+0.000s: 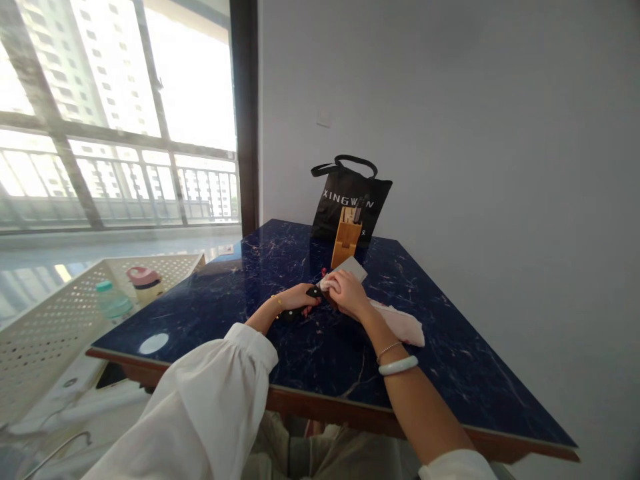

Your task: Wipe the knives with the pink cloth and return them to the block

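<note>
A person's left hand [299, 300] closes around the black handle of a cleaver [350, 269], held low over a dark blue marble-patterned bench [430, 393], while the right hand [347, 295], a pale bangle [398, 365] at its wrist, pinches a white cloth [326, 283] against the broad blade. A pink cloth [400, 325] lies just beside the right hand. A wooden knife block [346, 237] and black tote bag [350, 200] stand at the bench's far end.
</note>
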The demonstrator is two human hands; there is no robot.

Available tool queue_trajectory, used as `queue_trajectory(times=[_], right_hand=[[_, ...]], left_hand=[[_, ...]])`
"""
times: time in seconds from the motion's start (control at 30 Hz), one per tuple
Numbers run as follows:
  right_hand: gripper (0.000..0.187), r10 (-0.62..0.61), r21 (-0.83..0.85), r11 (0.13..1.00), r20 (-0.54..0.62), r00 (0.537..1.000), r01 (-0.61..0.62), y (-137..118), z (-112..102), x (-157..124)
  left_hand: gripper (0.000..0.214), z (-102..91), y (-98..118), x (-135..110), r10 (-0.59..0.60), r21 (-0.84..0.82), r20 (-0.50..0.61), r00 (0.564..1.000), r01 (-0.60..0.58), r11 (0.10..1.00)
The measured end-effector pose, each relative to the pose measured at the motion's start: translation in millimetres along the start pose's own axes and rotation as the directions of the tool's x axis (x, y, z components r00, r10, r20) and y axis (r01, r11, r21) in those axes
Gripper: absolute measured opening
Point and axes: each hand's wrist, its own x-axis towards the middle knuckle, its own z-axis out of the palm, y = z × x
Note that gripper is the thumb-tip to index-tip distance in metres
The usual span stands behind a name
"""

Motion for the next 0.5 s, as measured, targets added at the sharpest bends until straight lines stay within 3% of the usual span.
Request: queue_trajectory(times=[0.1,0.3,0.5], right_hand=[[0.017,-0.027,-0.044,0.999,0.008,1.0,0.027,-10.7,2.7,2.2],[0.019,0.157,-0.112,0.98,-0.059,0.986,-0.163,10.4,-0.8,-3.2],[0.016,0.014,-0.063,0.998,0.013,1.0,-0.013,-2.6,2.5,-1.7]], left_hand=[[0.021,-1.1,-2.6,1.0,0.011,-0.001,0.003,1.0,-0.011,1.0],[0.018,-1.9,-4.6,1.6,0.028,0.005,-0.008,1.0,-0.028,1.0],[0.021,-2.7,-2.5,0.8,0.008,-0.005,-0.006,1.0,-0.008,1.0]])
